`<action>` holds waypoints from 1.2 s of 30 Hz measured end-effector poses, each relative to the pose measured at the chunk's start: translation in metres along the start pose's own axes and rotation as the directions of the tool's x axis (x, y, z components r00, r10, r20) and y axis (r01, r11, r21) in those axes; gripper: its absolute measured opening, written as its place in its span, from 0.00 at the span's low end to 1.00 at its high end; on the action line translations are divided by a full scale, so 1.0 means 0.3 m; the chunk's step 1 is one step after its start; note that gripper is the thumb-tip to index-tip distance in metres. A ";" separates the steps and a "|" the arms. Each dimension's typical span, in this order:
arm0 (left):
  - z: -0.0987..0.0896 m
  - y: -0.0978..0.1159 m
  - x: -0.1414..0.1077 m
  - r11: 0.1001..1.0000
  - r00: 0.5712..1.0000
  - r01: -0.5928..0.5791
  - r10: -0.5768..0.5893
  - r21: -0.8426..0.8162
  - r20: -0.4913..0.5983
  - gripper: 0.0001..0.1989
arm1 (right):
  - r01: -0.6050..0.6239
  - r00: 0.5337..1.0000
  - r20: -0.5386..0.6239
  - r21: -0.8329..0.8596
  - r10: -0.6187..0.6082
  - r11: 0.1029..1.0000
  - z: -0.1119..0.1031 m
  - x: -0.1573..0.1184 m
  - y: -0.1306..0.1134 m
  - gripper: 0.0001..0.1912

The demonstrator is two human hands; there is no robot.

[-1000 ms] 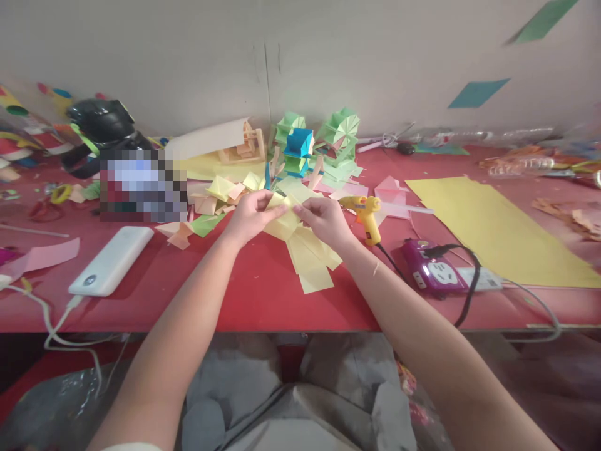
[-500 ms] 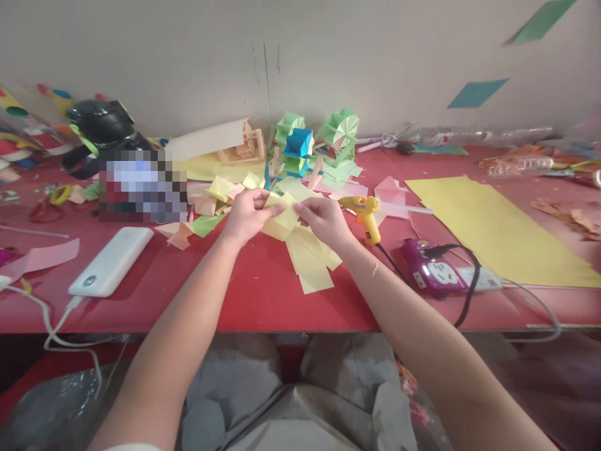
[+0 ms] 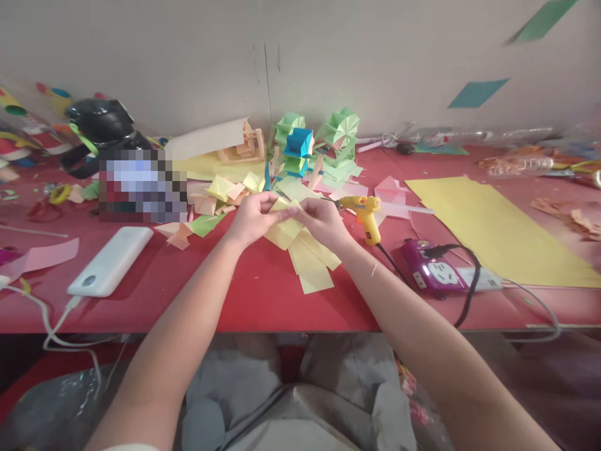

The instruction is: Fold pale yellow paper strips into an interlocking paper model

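Observation:
A pale yellow paper square is pinched between my two hands above the table's middle. My left hand grips its left side, thumb on top. From the right, my right hand holds its upper edge, and the two thumbs nearly touch. Fingers partly hide the paper. Just below lie loose pale yellow strips on the red table. A yellow glue gun rests right of my right hand. Folded yellow pieces lie left of my left hand.
Behind my hands stand blue and green folded paper shapes. A white power bank lies left. On the right are a purple socket block with cables and large yellow sheets. A blurred-out patch covers something back left.
My hands have come closer together, thumbs now nearly meeting over the paper. The paper's upper part has tilted or folded between my fingers.

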State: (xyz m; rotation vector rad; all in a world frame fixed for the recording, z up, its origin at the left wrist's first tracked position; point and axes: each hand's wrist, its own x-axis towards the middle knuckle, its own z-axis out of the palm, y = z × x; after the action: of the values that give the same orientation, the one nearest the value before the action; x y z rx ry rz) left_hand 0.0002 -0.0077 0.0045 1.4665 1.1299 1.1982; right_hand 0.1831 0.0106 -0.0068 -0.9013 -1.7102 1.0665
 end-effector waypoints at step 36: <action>0.017 0.014 -0.004 0.994 0.997 -0.072 0.075 0.076 -0.033 0.15 | 0.062 0.998 0.025 -0.012 -0.062 0.998 0.003 0.000 -0.001 0.18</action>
State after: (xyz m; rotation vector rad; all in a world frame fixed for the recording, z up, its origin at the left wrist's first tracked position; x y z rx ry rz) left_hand 0.0055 -0.0102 0.0078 1.5609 1.1644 1.2489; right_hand 0.1823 0.0104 -0.0066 -0.8415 -1.7556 1.0302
